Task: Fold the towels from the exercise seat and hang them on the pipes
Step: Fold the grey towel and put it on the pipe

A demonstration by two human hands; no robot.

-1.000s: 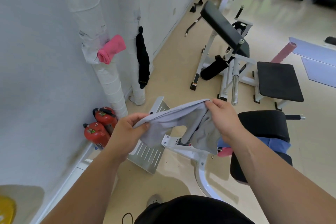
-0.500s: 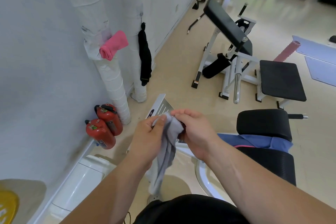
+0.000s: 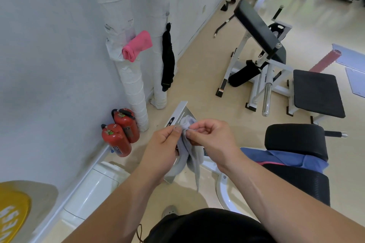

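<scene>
A grey towel (image 3: 189, 156) hangs folded lengthwise between my hands, in front of my waist. My left hand (image 3: 161, 149) grips its upper part and my right hand (image 3: 211, 137) pinches its top edge; the two hands sit close together. A blue towel (image 3: 284, 159) with a pink edge beneath it lies on the black exercise seat (image 3: 300, 179) at the right. On the wrapped white pipes (image 3: 129, 77) by the wall, a folded pink towel (image 3: 136, 45) hangs on the near one and a black towel (image 3: 167, 59) on the far one.
Two red fire extinguishers (image 3: 118, 134) stand at the foot of the near pipe. A slotted metal footplate (image 3: 181, 112) is behind my hands. A white and black weight bench (image 3: 272, 61) stands beyond, with grey floor mats (image 3: 353, 59) and a red foam roller (image 3: 324, 61) at far right.
The towel was stretched wide between my hands a second ago. My hands have come together, folding it, and it now hangs down narrow from them.
</scene>
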